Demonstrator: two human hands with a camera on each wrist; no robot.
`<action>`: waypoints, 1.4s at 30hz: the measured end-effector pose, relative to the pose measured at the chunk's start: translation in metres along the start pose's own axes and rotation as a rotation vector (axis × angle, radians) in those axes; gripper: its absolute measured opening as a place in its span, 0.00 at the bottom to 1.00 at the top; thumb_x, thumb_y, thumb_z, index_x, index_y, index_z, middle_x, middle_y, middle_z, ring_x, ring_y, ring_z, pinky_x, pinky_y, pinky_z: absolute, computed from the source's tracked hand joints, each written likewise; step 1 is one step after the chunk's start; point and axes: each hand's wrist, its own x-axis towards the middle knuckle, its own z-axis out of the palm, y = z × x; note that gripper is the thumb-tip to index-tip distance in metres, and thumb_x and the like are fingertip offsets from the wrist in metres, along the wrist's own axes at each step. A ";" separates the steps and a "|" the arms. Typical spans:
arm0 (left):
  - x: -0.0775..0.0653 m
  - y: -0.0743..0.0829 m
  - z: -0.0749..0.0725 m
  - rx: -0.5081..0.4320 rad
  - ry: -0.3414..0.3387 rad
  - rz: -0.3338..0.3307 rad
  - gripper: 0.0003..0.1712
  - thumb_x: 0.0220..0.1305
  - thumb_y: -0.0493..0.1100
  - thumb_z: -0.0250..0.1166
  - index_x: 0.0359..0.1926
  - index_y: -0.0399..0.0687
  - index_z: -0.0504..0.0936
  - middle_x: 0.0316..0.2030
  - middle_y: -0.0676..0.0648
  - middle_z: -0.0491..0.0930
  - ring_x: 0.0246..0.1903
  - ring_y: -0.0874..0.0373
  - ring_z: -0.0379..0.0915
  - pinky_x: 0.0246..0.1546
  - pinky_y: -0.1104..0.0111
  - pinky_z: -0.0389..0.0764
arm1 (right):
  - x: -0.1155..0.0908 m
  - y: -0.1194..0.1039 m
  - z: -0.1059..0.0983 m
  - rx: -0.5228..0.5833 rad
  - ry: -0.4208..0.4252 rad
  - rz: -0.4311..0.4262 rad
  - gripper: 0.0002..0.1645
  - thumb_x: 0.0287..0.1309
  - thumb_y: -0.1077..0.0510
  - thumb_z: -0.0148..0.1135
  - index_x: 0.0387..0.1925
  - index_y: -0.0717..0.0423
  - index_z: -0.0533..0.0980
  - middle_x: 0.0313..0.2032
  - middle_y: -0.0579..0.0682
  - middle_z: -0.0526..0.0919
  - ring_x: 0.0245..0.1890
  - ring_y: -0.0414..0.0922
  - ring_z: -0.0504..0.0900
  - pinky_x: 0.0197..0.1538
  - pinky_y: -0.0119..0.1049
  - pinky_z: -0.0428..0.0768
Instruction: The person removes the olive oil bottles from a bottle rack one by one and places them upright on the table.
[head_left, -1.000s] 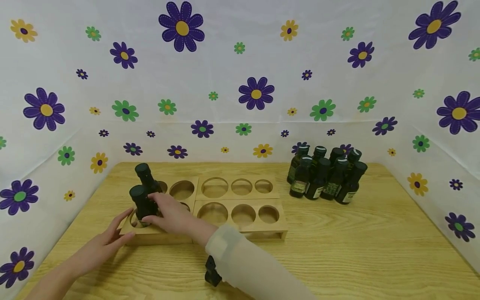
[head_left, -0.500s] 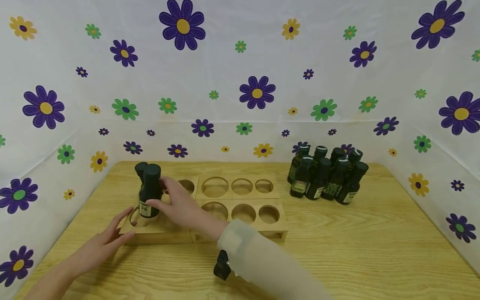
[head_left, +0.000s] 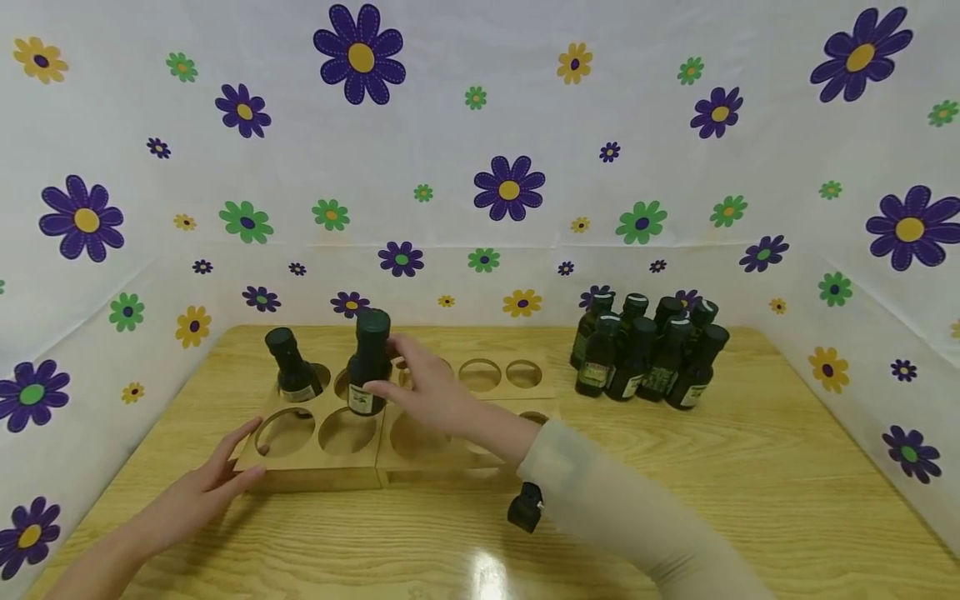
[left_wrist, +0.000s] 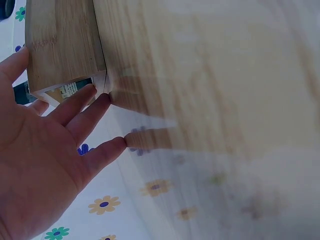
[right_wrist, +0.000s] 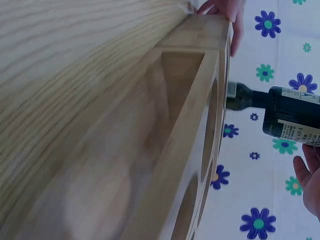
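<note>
My right hand [head_left: 438, 392] pinches a small dark glass bottle [head_left: 366, 367] with a black cap and pale label. It hangs upright above a wooden bottle rack [head_left: 315, 478] with round holes of different sizes. In the right wrist view the bottle [right_wrist: 295, 112] shows clear of the rack's top. A similar bottle [head_left: 292, 367] leans slightly in the rack's back left hole. My left hand [head_left: 202, 493] touches the rack's front left corner, thumb at the front face and fingers along the side. The left wrist view shows those fingers [left_wrist: 82, 107] spread and fairly straight.
Several dark bottles [head_left: 645, 358] stand bunched at the back right of the wooden table [head_left: 660, 475]. A white flowered cloth [head_left: 450, 133] walls the back and both sides. A small black device [head_left: 525, 507] sits at my right wrist.
My right hand has lifted the bottle out of the rack's front left hole and carried it up and to the right. My left hand stays at the rack's corner.
</note>
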 end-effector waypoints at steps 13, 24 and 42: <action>0.000 -0.001 -0.001 -0.001 -0.016 -0.008 0.42 0.76 0.55 0.49 0.77 0.60 0.34 0.65 0.21 0.56 0.61 0.27 0.62 0.48 0.41 0.74 | -0.060 0.031 -0.078 -0.135 0.079 0.061 0.26 0.63 0.58 0.64 0.59 0.61 0.67 0.48 0.54 0.78 0.51 0.50 0.77 0.54 0.49 0.76; 0.000 -0.003 0.000 -0.008 -0.011 0.000 0.42 0.76 0.53 0.50 0.78 0.58 0.34 0.69 0.20 0.44 0.61 0.22 0.57 0.49 0.39 0.73 | -0.114 0.047 -0.140 -0.257 0.208 0.183 0.21 0.63 0.58 0.64 0.52 0.63 0.68 0.44 0.57 0.78 0.47 0.55 0.79 0.50 0.51 0.78; -0.001 -0.001 0.000 -0.024 -0.027 -0.027 0.42 0.76 0.54 0.49 0.77 0.61 0.33 0.68 0.21 0.46 0.62 0.23 0.56 0.50 0.40 0.72 | -0.176 0.083 -0.179 -0.434 0.310 0.352 0.26 0.64 0.59 0.64 0.54 0.72 0.65 0.44 0.67 0.76 0.46 0.63 0.77 0.48 0.58 0.78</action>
